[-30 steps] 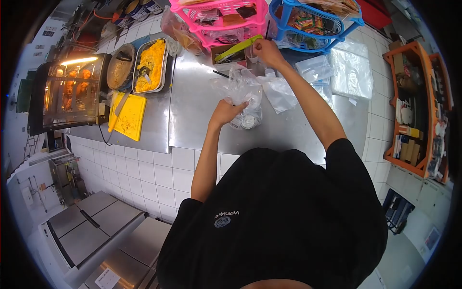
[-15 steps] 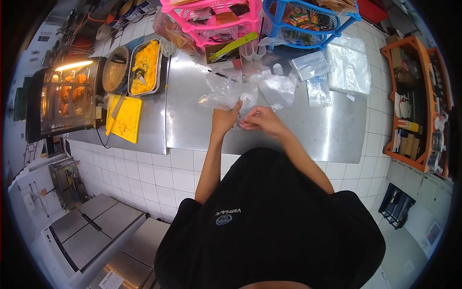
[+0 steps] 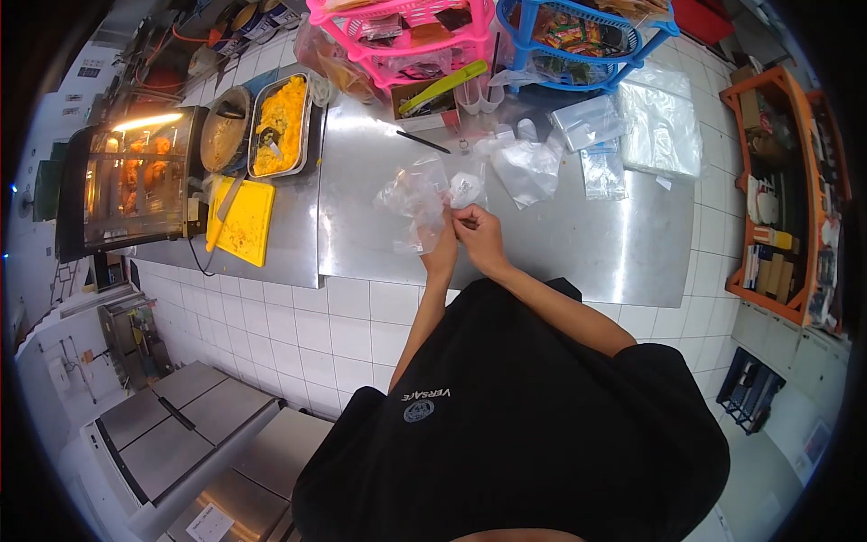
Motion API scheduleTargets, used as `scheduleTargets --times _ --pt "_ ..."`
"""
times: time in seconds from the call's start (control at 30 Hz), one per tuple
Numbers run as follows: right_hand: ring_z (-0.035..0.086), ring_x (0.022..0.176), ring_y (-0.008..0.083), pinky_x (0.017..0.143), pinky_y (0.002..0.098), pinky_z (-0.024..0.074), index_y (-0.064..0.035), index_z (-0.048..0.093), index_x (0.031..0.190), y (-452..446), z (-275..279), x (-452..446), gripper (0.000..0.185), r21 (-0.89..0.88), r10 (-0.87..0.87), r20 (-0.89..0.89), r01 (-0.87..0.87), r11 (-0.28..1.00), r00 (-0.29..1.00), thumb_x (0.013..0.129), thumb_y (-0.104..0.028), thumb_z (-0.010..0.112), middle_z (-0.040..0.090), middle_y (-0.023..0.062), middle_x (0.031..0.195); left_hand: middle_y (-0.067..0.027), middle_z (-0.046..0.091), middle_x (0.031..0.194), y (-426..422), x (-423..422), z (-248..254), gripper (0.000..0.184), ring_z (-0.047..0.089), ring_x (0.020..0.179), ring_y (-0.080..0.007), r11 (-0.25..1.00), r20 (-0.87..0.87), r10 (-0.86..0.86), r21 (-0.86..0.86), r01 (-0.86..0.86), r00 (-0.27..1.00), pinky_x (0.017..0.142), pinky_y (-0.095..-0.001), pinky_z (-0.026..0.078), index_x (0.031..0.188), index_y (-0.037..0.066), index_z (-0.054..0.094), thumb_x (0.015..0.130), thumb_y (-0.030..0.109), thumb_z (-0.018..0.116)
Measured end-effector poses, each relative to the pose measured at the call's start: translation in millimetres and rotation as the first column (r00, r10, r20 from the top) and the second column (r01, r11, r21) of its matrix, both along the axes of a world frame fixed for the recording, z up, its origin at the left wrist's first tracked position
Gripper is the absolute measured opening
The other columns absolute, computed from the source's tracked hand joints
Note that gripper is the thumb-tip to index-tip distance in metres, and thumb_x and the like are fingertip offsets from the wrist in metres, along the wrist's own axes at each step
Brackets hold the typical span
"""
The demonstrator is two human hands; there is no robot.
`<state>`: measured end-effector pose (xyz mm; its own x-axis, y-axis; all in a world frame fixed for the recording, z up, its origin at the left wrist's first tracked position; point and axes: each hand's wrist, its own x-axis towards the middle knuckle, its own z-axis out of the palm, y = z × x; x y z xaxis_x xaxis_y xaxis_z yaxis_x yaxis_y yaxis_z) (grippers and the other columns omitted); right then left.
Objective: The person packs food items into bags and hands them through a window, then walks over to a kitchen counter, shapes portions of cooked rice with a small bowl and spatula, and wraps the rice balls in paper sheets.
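Observation:
Over the steel table (image 3: 361,244), both of my hands meet at a clear plastic bag (image 3: 413,194) with a small white-lidded container (image 3: 466,187) in it. My left hand (image 3: 440,246) is closed on the bag, partly covered by its film. Right beside it, my right hand (image 3: 480,237) is pinched at the bag's neck; what lies between its fingertips is too small to make out. A black pen-like stick (image 3: 423,142) lies behind the bag. To the right rests a whitish plastic bag (image 3: 527,170).
Pink (image 3: 411,43) and blue (image 3: 578,50) basket racks stand at the back. At left are a tray of yellow food (image 3: 280,126), a yellow board (image 3: 242,221) with a knife and a lit glass cabinet (image 3: 135,181). Plastic packs (image 3: 659,126) lie at right.
My right hand has come from the green-handled item at the back down to the bag's neck, beside my left hand. The bagged container now sits just beyond my fingers.

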<state>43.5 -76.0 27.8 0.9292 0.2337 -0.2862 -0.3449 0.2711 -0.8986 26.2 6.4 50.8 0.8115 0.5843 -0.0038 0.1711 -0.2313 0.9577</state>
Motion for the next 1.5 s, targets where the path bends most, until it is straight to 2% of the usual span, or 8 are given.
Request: scheduleTargets --times 0.07,0.13,0.23,0.37,0.53,0.63,0.93,1.5 --pt "0.064 0.077 0.0097 0.067 0.0258 0.052 0.002 0.064 0.097 -4.8 2.0 1.2 0.008 -0.049 0.056 0.025 -0.055 0.997 0.998 0.096 -0.006 0.065 0.07 0.0067 0.089 -0.014 0.069 0.107 -2.1 2.4 10.7 0.036 0.063 0.1 -0.0189 0.986 0.032 0.073 -0.153 -0.068 0.997 0.085 -0.0307 0.048 0.117 -0.009 0.06 0.097 0.02 0.066" --pt "0.063 0.078 0.0091 0.066 0.0256 0.0521 0.0022 0.065 0.101 -16.9 14.2 10.7 0.011 -0.319 0.297 0.085 -0.257 0.912 0.951 0.094 -0.007 0.066 0.07 0.007 0.091 -0.0166 0.069 0.114 5.8 5.7 13.5 0.038 0.065 0.105 -0.0207 0.887 -0.011 0.072 -0.456 -0.069 0.997 0.091 -0.0323 0.05 0.126 -0.008 0.055 0.097 0.015 0.065" --pt "0.062 0.075 0.0089 0.064 0.0255 0.0522 0.0028 0.065 0.102 -22.1 18.4 22.5 0.013 -0.384 0.274 0.231 -0.171 0.907 0.934 0.093 -0.007 0.067 0.068 0.0062 0.087 -0.0169 0.07 0.115 17.5 9.1 15.3 0.038 0.066 0.105 -0.0204 0.796 -0.066 0.01 -0.603 -0.048 0.998 0.09 -0.031 0.051 0.124 -0.01 0.057 0.095 0.012 0.067" --pt "0.061 0.072 0.0092 0.062 0.0246 0.0509 0.0023 0.065 0.101 -15.2 22.1 26.8 0.013 -0.366 0.189 0.304 -0.069 0.928 0.934 0.094 -0.008 0.067 0.067 0.0043 0.084 -0.0164 0.071 0.113 25.9 14.0 25.8 0.034 0.066 0.107 -0.0201 0.784 -0.123 -0.059 -0.62 -0.03 0.991 0.09 -0.0304 0.052 0.118 -0.01 0.062 0.093 0.012 0.069" --pt "0.057 0.067 0.0058 0.055 0.0221 0.046 0.001 0.065 0.103 -10.3 25.0 36.8 0.014 -0.13 0.152 -0.032 -0.155 0.979 0.988 0.094 -0.009 0.067 0.066 0.0019 0.084 -0.0073 0.071 0.099 28.6 14.2 20.4 0.024 0.064 0.09 -0.0133 0.788 -0.163 -0.029 -0.61 -0.078 0.986 0.079 -0.0269 0.048 0.107 -0.003 0.071 0.089 0.013 0.074" --pt "0.056 0.065 0.0047 0.054 0.0215 0.0447 0.0013 0.065 0.105 -7.5 30.5 36.2 0.016 -0.096 0.086 -0.033 -0.089 0.991 0.996 0.094 -0.009 0.068 0.065 0.0008 0.082 -0.0038 0.07 0.095 24.3 14.5 18.7 0.025 0.061 0.084 -0.0112 0.804 -0.125 0.016 -0.588 -0.087 0.992 0.076 -0.0258 0.046 0.107 -0.001 0.071 0.088 0.013 0.076" --pt "0.051 0.058 0.0043 0.053 0.0215 0.0419 0.0015 0.072 0.099 -8.0 34.5 31.4 0.015 -0.268 0.082 -0.012 -0.082 0.96 0.997 0.093 -0.012 0.07 0.064 -0.0014 0.073 -0.0075 0.071 0.1 19.0 12.9 17.4 0.02 0.065 0.093 -0.0131 0.816 -0.045 0.034 -0.576 -0.054 0.998 0.084 -0.0274 0.05 0.108 -0.002 0.069 0.09 0.007 0.071" --pt "0.056 0.059 0.0052 0.053 0.0227 0.0458 0.0026 0.073 0.099 -8.4 33.1 27.5 0.016 -0.252 0.062 -0.01 -0.062 0.966 0.998 0.093 -0.011 0.069 0.065 0.0007 0.072 -0.0089 0.072 0.104 21.5 11.5 5.7 0.021 0.066 0.097 -0.0145 0.831 -0.023 0.029 -0.555 -0.037 0.999 0.088 -0.0284 0.049 0.109 -0.001 0.069 0.09 0.008 0.071"
